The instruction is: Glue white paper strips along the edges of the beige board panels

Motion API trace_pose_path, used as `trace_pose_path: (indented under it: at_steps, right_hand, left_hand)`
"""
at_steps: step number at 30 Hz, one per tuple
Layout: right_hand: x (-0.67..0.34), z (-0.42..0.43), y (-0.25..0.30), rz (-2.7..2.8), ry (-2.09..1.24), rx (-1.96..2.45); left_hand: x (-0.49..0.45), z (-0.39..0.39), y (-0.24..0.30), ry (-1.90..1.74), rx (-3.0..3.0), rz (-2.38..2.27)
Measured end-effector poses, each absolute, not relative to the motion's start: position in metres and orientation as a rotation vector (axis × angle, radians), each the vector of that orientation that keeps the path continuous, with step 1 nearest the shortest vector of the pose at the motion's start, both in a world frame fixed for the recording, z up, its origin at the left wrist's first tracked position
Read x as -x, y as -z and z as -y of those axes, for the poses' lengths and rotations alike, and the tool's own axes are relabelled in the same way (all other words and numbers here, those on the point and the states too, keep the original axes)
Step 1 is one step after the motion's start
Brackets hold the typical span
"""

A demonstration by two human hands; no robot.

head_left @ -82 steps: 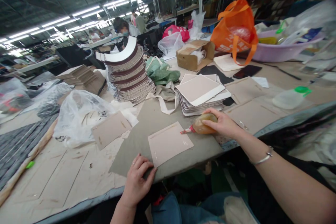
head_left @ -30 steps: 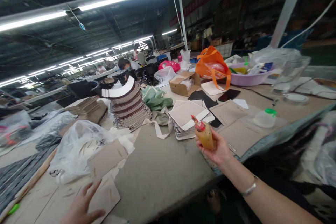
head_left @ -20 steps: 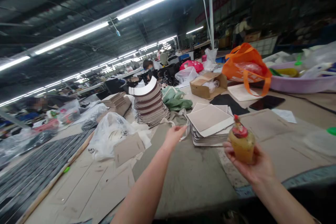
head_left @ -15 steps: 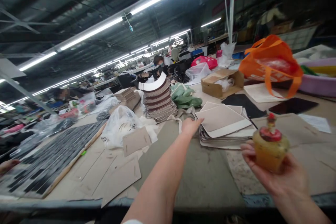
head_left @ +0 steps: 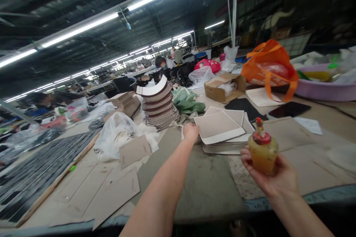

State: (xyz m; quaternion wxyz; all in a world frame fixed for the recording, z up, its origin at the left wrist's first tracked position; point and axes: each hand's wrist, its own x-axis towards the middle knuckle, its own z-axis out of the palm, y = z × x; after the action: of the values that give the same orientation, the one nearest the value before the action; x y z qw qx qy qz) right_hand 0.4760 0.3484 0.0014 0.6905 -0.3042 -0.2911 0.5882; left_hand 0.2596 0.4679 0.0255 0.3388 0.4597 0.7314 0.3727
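My right hand (head_left: pixel 274 176) holds a squat amber glue bottle (head_left: pixel 263 152) with a red nozzle, upright, above the near edge of the table. My left arm reaches forward, and my left hand (head_left: pixel 190 132) is closed at the left edge of a stack of pale square boards (head_left: pixel 221 131). Its fingers curl at the top board's corner; whether they grip it is hidden. A grey felt mat (head_left: pixel 205 181) lies under both arms.
A tall stack of curved brown-edged pieces (head_left: pixel 158 105), a clear plastic bag (head_left: pixel 116 133), loose cardboard sheets (head_left: pixel 111 192), a green cloth (head_left: pixel 187 103), a cardboard box (head_left: pixel 224 87), an orange bag (head_left: pixel 271 66), a purple basin (head_left: pixel 324 89) and a phone (head_left: pixel 289 109) crowd the table. Other people work far behind.
The board that lay before me was pushed to the left. My right hand lifted the glue bottle upright. My left hand reached forward to the board stack and closed at its edge.
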Motion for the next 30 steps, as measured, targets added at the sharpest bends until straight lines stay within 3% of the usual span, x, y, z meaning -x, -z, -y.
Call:
trace_pose_path:
  at_steps: [5, 9, 14, 19, 25, 30]
  right_hand:
    - [-0.480, -0.348, -0.007, 0.627, -1.403, 0.641]
    - [-0.487, -0.347, -0.004, 0.513, -1.433, 0.600]
    - [-0.471, -0.341, -0.004, 0.234, -1.462, 0.811]
    - [-0.428, -0.327, 0.003, 0.595, -1.390, 0.971]
    - [-0.396, -0.315, 0.026, 1.398, -0.818, 1.244]
    - [-0.372, -0.313, 0.029, 1.835, -0.428, 1.097]
  left_hand:
    - [-0.244, -0.445, -0.038, -1.145, -1.027, -1.691]
    - [-0.197, -0.384, -0.038, -1.224, -0.997, -1.584]
    - [-0.141, -0.296, -0.004, -1.150, -0.960, -1.651]
    - [-0.128, -0.255, 0.033, -0.981, -1.031, -1.778]
    - [-0.115, -0.224, 0.038, -0.907, -1.654, -1.961]
    - [-0.117, -0.202, 0.037, -0.625, -2.224, -1.641]
